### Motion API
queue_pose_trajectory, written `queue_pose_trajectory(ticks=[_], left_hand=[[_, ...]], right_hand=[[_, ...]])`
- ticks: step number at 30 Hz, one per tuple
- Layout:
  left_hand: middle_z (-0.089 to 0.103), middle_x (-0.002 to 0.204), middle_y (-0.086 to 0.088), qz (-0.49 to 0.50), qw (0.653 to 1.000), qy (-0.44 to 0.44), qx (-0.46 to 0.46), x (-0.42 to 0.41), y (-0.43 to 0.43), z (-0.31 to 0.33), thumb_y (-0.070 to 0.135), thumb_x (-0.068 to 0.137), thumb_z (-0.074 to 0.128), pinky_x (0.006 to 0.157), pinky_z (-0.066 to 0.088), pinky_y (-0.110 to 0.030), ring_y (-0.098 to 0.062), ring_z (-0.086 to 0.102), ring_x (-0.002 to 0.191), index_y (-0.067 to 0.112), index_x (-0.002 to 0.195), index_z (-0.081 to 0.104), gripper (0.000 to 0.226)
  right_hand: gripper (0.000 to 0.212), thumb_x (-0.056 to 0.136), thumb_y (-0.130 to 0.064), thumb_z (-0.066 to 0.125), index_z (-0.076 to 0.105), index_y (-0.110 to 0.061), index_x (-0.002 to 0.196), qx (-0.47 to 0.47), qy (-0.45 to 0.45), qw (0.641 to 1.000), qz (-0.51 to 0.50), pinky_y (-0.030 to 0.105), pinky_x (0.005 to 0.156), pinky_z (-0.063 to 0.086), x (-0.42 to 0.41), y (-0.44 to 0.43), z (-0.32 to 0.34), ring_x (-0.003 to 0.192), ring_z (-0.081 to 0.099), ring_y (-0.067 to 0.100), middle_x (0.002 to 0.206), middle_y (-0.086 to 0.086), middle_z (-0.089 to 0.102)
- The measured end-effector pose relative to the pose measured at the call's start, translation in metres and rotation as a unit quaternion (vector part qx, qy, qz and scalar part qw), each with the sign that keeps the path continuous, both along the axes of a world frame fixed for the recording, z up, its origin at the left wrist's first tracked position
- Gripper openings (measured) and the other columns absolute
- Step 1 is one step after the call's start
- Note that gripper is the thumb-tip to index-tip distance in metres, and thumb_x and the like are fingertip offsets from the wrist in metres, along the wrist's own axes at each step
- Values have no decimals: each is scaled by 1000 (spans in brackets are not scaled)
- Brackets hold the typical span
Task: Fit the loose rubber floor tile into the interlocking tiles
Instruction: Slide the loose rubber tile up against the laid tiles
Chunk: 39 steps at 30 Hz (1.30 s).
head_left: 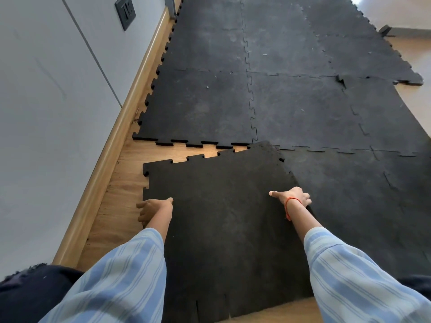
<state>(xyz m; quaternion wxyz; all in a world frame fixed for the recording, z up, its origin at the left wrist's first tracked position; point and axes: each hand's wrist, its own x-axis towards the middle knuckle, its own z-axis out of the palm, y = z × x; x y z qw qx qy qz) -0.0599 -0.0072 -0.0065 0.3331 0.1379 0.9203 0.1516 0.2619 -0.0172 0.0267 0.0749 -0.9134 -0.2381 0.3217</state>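
Low in the centre of the frame, the loose rubber floor tile (224, 206) lies between two outstretched arms, gripped at both side edges. The left hand (151, 209) curls its fingers around the tile's left edge, over bare wooden floor (121, 201); the right hand (293, 198) clamps on the right edge, where the tile overlaps a laid neighbour. That wrist carries an orange thread bracelet (287, 206). The tile is black, matte and faintly speckled, with puzzle-style tabs along its top and left edges, and it sits askew (its upper right corner rides up on the joined tiles while its upper left stands clear of them). A wedge of wooden floor shows between its top edge and the toothed edge of the interlocking tiles (268, 78), which fill the upper and right parts of the frame. Blue-striped sleeves (130, 271) cover both forearms. At left, a wooden skirting board (130, 108) runs diagonally below a grey wall (46, 89) bearing a dark switch plate (125, 11).
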Motion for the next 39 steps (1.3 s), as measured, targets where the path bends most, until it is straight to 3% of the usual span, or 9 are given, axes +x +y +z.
queue_pose_trajectory(ticks=[10, 14, 17, 22, 24, 26, 29, 34, 39], left_hand=[[43, 141, -24, 2, 998, 33, 54, -6, 13, 12, 43, 78, 76, 102, 41, -46, -38, 44, 126, 2, 144, 26, 93], [38, 146, -23, -7, 996, 35, 84, -15, 25, 25, 45, 79, 74, 106, 37, -45, -38, 38, 133, 2, 145, 25, 93], [35, 148, -21, -33, 993, 44, 105, -25, 37, 31, 46, 80, 72, 106, 37, -45, -38, 37, 134, 3, 146, 25, 92], [29, 153, -19, -81, 988, 61, 119, -45, 51, 39, 50, 83, 67, 110, 33, -46, -38, 32, 139, 5, 149, 21, 92], [25, 156, -18, -81, 987, 66, 121, -49, 55, 41, 54, 84, 64, 113, 28, -48, -39, 27, 142, 7, 149, 20, 92], [14, 160, -15, -84, 988, 68, 108, -52, 59, 43, 60, 85, 58, 117, 20, -49, -39, 16, 147, 9, 152, 14, 95], [7, 162, -16, -88, 989, 59, 108, -61, 68, 46, 60, 85, 59, 119, 17, -50, -40, 9, 148, 9, 154, 7, 101], [28, 154, -16, -85, 987, 49, 130, -83, 84, 43, 60, 79, 66, 111, 34, -50, -39, 31, 140, 10, 147, 26, 94], [43, 143, -14, -116, 984, -1, 134, -96, 83, 18, 56, 71, 77, 103, 44, -47, -34, 45, 129, 15, 137, 40, 86]], right_hand=[[88, 72, -46, 80, 46, 3, 136, 58, 59, 994, -76, 49, 109, 38, 6, 6, 1, 133, 37, 38, 142, 22, 43], [95, 65, -44, 85, 46, 1, 137, 76, 144, 978, -131, 47, 90, 52, -2, 2, 0, 107, 53, 31, 135, 20, 52], [89, 66, -40, 86, 48, 1, 136, 81, 168, 971, -149, 44, 72, 50, -11, -4, -2, 97, 55, 28, 133, 18, 55], [85, 67, -43, 84, 52, 4, 130, 70, 179, 966, -173, 47, 78, 52, -28, -23, -9, 79, 48, 29, 109, 18, 59], [82, 68, -44, 84, 54, 4, 127, 82, 181, 962, -185, 45, 82, 51, -33, -28, -9, 86, 52, 29, 101, 17, 57], [77, 69, -42, 83, 55, 5, 124, 98, 184, 960, -189, 47, 90, 51, -38, -25, -6, 102, 58, 32, 114, 18, 61], [74, 72, -39, 82, 54, 3, 126, 115, 201, 957, -176, 44, 79, 51, -44, -12, 5, 102, 60, 36, 128, 18, 59], [74, 75, -26, 82, 47, 3, 134, 159, 245, 942, -163, 45, 93, 46, -51, 15, 8, 125, 51, 37, 137, 17, 54], [67, 79, -21, 78, 48, 2, 135, 147, 242, 956, -78, 35, 81, 43, -52, 23, 0, 106, 54, 28, 132, 17, 56]])
